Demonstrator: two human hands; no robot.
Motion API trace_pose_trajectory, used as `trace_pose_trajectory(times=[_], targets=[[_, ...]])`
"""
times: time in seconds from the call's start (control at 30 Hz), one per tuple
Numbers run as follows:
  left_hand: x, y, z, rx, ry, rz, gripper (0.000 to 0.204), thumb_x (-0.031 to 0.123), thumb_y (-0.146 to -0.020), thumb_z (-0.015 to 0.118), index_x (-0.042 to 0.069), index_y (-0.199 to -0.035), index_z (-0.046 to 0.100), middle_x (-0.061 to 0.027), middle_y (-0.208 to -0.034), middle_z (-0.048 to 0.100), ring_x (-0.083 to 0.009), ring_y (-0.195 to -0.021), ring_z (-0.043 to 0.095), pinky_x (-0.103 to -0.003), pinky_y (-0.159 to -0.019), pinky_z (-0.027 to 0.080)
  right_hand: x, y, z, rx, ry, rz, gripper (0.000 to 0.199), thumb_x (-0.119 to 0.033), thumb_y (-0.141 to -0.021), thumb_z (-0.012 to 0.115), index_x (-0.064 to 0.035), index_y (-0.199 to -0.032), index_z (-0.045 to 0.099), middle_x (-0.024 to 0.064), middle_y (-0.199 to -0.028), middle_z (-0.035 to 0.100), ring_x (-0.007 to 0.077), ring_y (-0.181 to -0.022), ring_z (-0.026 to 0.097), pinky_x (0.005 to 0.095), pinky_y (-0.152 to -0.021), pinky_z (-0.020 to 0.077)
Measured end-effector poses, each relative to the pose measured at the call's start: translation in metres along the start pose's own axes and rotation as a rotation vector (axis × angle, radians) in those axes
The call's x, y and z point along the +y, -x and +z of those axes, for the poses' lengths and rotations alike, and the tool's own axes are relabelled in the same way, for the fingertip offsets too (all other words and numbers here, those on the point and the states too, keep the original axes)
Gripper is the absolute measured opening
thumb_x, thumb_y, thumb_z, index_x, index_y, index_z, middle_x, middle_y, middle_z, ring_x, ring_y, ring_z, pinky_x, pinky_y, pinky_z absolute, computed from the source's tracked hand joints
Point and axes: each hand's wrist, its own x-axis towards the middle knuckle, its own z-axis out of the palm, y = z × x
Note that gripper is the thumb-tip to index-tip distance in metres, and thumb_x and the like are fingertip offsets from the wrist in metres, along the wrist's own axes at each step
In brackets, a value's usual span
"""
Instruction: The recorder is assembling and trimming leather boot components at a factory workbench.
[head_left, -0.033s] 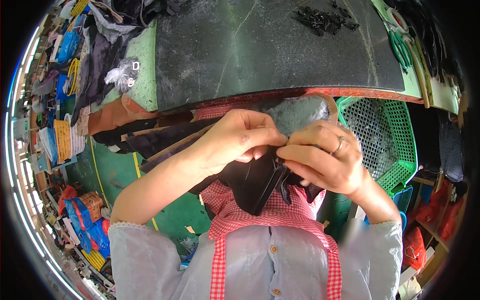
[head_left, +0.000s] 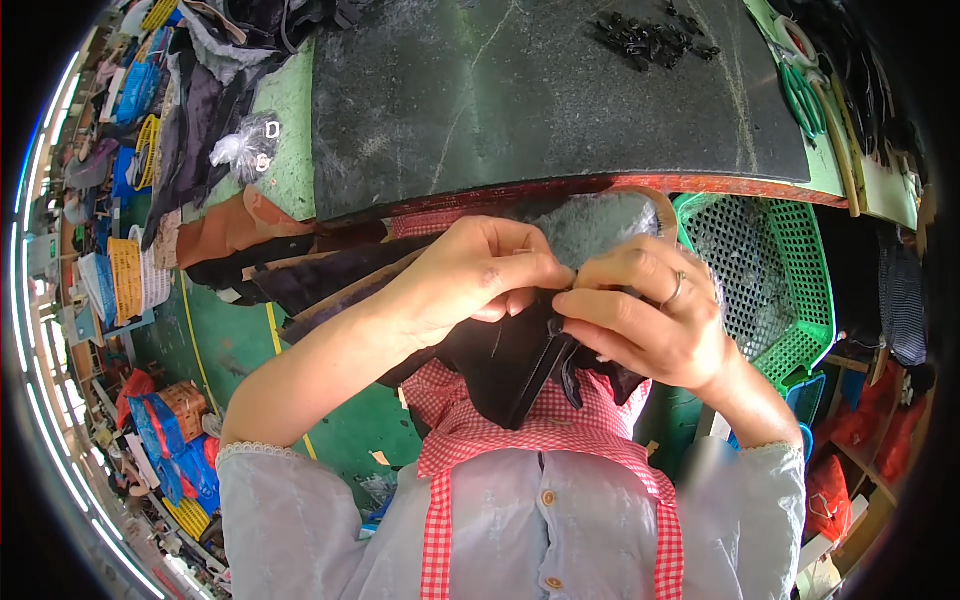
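Observation:
A soft black piece with a zipper [head_left: 512,372] hangs from my fingers over my red-and-white checked apron. My left hand [head_left: 500,270] pinches its upper edge between thumb and forefinger. Close beside it, fingertips nearly meeting, my right hand [head_left: 645,310] is closed on the same edge; a ring is on one finger. Whatever small part lies between the fingertips is hidden. The zipper runs slantwise down the piece, and a narrow dark flap dangles to its right.
Ahead stands a dark-topped table [head_left: 400,110] with a red front edge. Small black parts [head_left: 655,42] lie in a pile on it, and green-handled scissors [head_left: 802,100] at right. A green basket [head_left: 818,285] sits below right. Dark fur-lined pieces [head_left: 310,285] are at left, near a plastic bag [head_left: 240,152].

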Motion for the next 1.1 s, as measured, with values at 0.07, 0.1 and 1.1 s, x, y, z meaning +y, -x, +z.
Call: trace_pose_trajectory(times=[0.07,0.1,1.1], targets=[[-0.003,-0.001,0.001,0.042,0.001,0.032,0.010,0.009,-0.089,0.061,0.004,-0.081,0.060,0.0030,-0.070,0.055,-0.0013,-0.054,0.044,-0.017,-0.044,0.028,-0.003,-0.003,0.001,0.030,0.065,-0.007,0.032,-0.012,-0.059,0.078,-0.0076,-0.089,0.069,0.0018,-0.089,0.061,0.0184,-0.074,0.059,0.0300,-0.061,0.0481],[-0.005,-0.001,0.001,0.044,0.005,0.033,0.010,0.009,-0.089,0.061,0.004,-0.081,0.060,0.0030,-0.070,0.055,-0.0013,-0.054,0.044,-0.017,-0.044,0.028,-0.005,-0.004,0.002,0.108,0.116,-0.004,0.033,-0.014,-0.057,0.074,-0.0084,-0.089,0.068,0.0004,-0.089,0.061,0.0175,-0.076,0.058,0.0293,-0.064,0.0472],[0.034,-0.011,-0.060,0.299,-0.022,0.829,0.020,0.013,-0.097,0.053,-0.006,-0.103,0.055,-0.0152,-0.084,0.064,-0.0211,-0.064,0.065,-0.033,-0.053,0.056,0.039,-0.105,0.017,0.245,0.166,0.214,0.027,-0.008,-0.077,0.069,-0.0026,-0.104,0.065,0.0099,-0.103,0.061,0.0287,-0.094,0.058,0.0374,-0.083,0.0477]])
